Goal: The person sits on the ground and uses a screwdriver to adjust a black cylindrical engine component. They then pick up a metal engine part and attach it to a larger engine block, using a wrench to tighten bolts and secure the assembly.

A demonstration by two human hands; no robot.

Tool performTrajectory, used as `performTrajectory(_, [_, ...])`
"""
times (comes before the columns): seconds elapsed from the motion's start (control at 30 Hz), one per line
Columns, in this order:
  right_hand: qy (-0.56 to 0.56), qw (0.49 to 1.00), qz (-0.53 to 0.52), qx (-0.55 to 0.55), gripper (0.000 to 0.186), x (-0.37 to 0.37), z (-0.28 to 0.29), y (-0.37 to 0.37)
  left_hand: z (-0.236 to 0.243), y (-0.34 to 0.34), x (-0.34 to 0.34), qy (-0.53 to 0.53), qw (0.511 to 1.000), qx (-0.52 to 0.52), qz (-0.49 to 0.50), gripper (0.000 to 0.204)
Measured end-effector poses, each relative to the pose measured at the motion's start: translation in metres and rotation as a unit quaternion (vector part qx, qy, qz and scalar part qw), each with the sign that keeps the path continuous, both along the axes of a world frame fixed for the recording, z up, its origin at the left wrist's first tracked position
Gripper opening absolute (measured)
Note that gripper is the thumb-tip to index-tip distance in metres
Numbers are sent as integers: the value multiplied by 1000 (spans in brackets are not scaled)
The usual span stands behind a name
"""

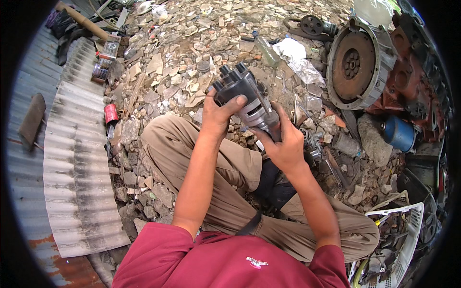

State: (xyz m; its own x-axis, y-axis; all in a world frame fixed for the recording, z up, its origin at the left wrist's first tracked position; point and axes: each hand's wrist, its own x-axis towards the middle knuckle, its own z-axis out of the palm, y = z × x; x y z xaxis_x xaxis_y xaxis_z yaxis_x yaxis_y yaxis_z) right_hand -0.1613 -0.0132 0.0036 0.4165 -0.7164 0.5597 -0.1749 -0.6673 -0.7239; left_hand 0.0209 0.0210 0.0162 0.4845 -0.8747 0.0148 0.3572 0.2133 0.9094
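Note:
I hold an ignition distributor above my crossed legs, tilted, its black cap with several upright towers toward the upper left and its grey metal body toward the lower right. My left hand grips the cap end, thumb across its side. My right hand is wrapped round the lower metal end. Below the distributor, beside my right hand, lie grey metal parts on the rubble, partly hidden by that hand.
Rubble surrounds me. Corrugated sheets lie at left. At right stand a large flywheel housing, rusty red castings, a blue cylinder and a white basket of parts. A plastic bottle and white cloth lie ahead.

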Motion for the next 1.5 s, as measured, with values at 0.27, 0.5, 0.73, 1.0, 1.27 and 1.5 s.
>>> performTrajectory(0.27, [-35,996,38,71,74,-4,0,0,-1,10,5,60,994,-76,-51,72])
performTrajectory(0.5, [-58,994,40,80,73,1,1,2,-5,6,4,63,993,-92,-44,70])
performTrajectory(0.73, [-24,998,12,65,78,0,-5,3,0,2,-7,-51,998,-22,7,62])
performTrajectory(1.0, [55,998,4,24,76,1,11,9,-15,-7,-37,222,966,-132,-13,74])
performTrajectory(1.27, [10,993,-50,102,37,-20,65,3,-10,-7,-18,400,897,-179,-56,89])
performTrajectory(1.5, [-41,992,-25,117,37,-29,75,-2,-1,-10,-22,428,893,-132,-53,84])
